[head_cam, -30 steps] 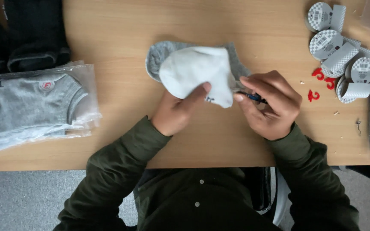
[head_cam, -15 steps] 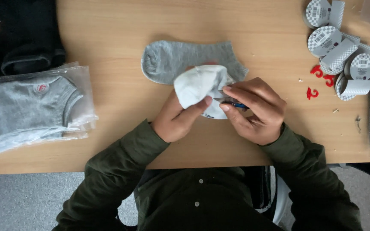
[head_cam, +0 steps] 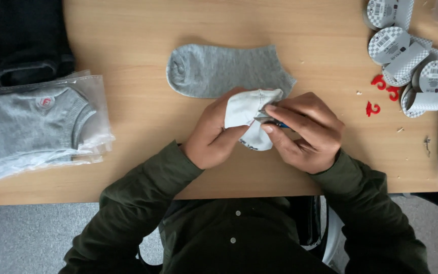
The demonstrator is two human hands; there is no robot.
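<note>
Surface [head_cam: 128,30] was pale wood, taking up most of the view; bagged grey socks [head_cam: 31,127] sat off at its left edge; one loose grey sock [head_cam: 229,68] lay flat in the middle; a heap of checkered paper labels [head_cam: 406,56] and tiny red hooks [head_cam: 381,94] sat far right. Left hand [head_cam: 211,137] had its grip clamped on a bunched white sock [head_cam: 249,114], held just below the grey one; right hand [head_cam: 305,132] was pinched shut on a small blue-handled tool [head_cam: 275,121], tip against the fabric. Looked like mid tag removal; I'd guess the next bit needed a steady sock and a careful snip.
</note>
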